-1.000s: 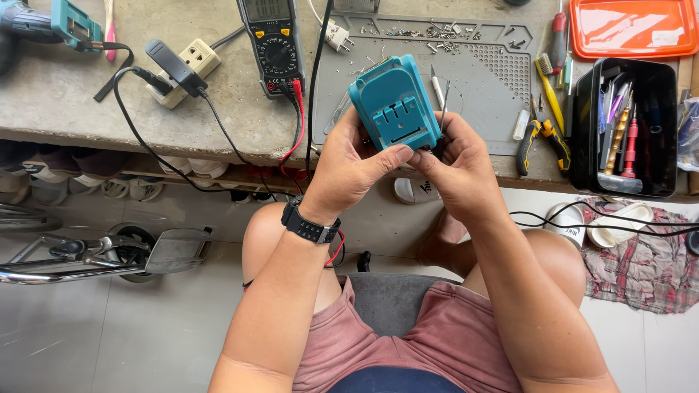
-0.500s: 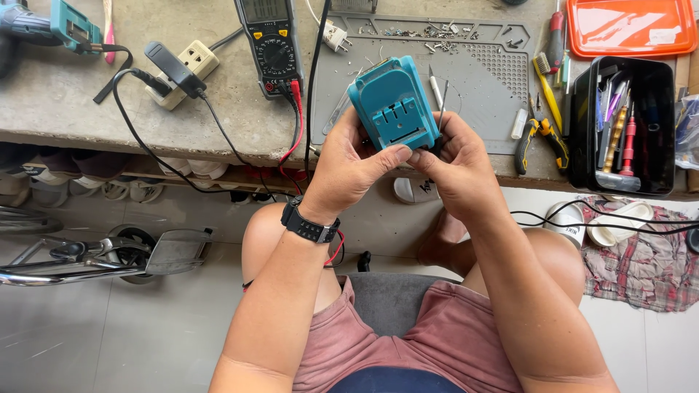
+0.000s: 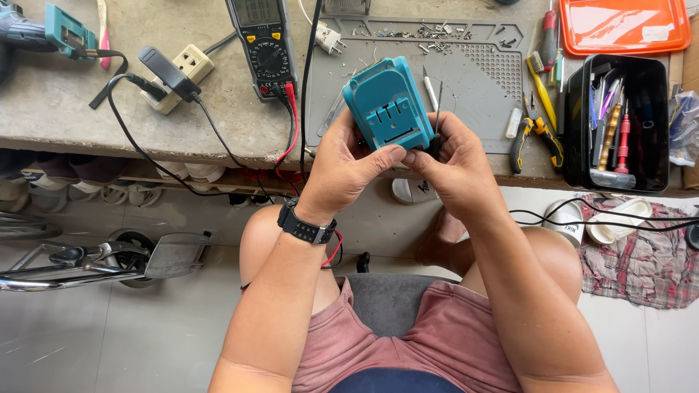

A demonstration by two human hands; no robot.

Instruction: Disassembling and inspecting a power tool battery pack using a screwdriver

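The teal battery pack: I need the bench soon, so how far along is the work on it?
Looks early to midway. Loose screws already lie on the grey work mat. In hand: the left hand and right hand hold the teal battery pack above the bench edge, its casing looking closed. The multimeter lies idle alongside. Opening or testing apparently remains.

Wearing a black wristwatch (image 3: 308, 225) with a ribbed strap on the left wrist, faded pinkish-red shorts (image 3: 408, 342) and a dark blue top at the waist; going bare-armed, no sleeves or gloves showing.
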